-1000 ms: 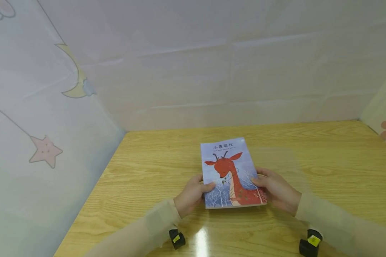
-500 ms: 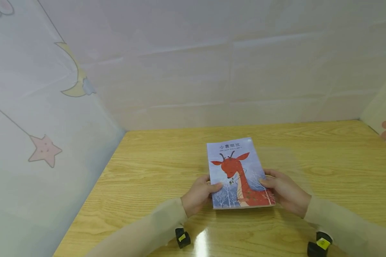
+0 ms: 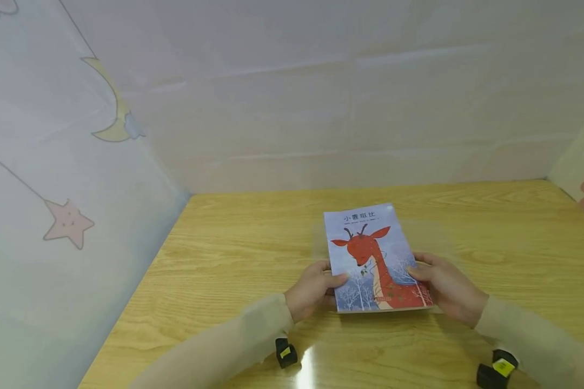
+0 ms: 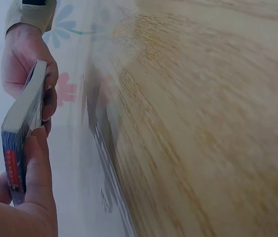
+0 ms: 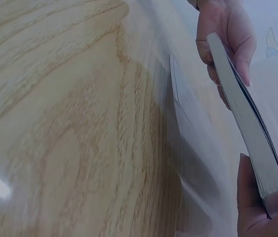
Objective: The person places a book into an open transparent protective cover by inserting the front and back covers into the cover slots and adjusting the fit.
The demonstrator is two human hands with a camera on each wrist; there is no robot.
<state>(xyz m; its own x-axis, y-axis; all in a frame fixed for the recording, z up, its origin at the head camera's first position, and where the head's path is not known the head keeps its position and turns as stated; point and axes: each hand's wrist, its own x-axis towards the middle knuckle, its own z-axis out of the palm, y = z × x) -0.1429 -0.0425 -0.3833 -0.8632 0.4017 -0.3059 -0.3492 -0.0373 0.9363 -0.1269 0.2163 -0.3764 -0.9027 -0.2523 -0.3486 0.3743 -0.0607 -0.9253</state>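
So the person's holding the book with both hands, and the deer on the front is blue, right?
Not quite: the deer is red, not blue, as the head view shows. The rest is right: the person's left hand and right hand both hold the book, and the deer is on its front.

Closed blue deer-cover book point(image 3: 377, 259)
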